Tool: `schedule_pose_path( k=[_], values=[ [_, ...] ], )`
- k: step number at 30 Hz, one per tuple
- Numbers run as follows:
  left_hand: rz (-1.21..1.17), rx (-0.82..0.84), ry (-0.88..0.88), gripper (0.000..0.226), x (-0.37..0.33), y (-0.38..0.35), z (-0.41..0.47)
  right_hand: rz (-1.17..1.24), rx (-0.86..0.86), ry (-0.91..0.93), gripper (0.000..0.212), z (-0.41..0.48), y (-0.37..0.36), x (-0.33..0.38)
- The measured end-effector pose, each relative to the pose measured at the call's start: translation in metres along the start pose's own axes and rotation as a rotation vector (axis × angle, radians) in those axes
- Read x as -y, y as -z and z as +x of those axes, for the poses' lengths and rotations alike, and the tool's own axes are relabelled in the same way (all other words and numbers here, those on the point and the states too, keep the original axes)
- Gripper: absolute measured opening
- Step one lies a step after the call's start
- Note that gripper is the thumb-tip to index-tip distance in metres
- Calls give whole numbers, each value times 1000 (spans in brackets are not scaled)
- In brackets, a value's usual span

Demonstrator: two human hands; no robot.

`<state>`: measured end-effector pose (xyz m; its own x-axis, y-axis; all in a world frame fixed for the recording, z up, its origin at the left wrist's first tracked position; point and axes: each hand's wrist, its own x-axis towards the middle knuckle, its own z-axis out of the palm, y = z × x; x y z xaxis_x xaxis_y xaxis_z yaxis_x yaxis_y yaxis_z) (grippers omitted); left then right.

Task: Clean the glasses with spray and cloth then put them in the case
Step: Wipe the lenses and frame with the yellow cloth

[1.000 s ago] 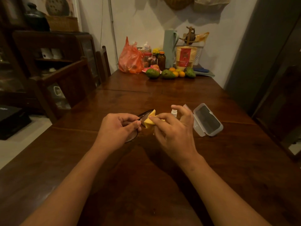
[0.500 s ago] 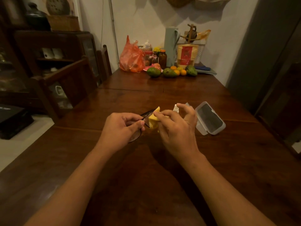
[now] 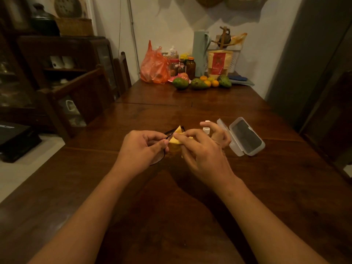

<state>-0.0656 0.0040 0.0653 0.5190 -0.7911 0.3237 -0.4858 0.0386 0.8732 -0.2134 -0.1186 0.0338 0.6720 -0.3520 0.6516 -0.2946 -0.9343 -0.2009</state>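
- A dark wooden glass-fronted cabinet (image 3: 57, 60) stands along the left wall, with a dark wooden chair (image 3: 83, 92) in front of it on a pale floor (image 3: 28, 168).
- A long table of dark polished wood (image 3: 171, 216) runs away toward a white wall (image 3: 171, 21).
- The left hand (image 3: 142, 147) is above the middle of the table, its fingers curled round the frame of the dark thin-rimmed glasses (image 3: 157, 160), held clear of the wood.
- An orange plastic bag (image 3: 154, 67), jars and green and orange fruit (image 3: 198, 83) crowd the table's far end.
- A yellow cloth (image 3: 176, 141) is folded over the glasses' right part.
- The right hand (image 3: 202, 151) pinches that cloth between thumb and forefinger, its other fingers lifted and loosely bent.
- A small white spray bottle (image 3: 206, 128) stands just behind that hand.
- A clear plastic case (image 3: 245, 138) lies open on the table, right of the bottle.
- A grey panel (image 3: 297, 63) closes the room's right side.
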Motion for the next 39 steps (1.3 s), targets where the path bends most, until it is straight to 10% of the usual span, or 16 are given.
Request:
schedule_pose_path(
  k=[39],
  values=[
    [53, -136, -9, 17, -4, 1, -2, -32, -60, 60, 37, 0, -1, 3]
  ],
)
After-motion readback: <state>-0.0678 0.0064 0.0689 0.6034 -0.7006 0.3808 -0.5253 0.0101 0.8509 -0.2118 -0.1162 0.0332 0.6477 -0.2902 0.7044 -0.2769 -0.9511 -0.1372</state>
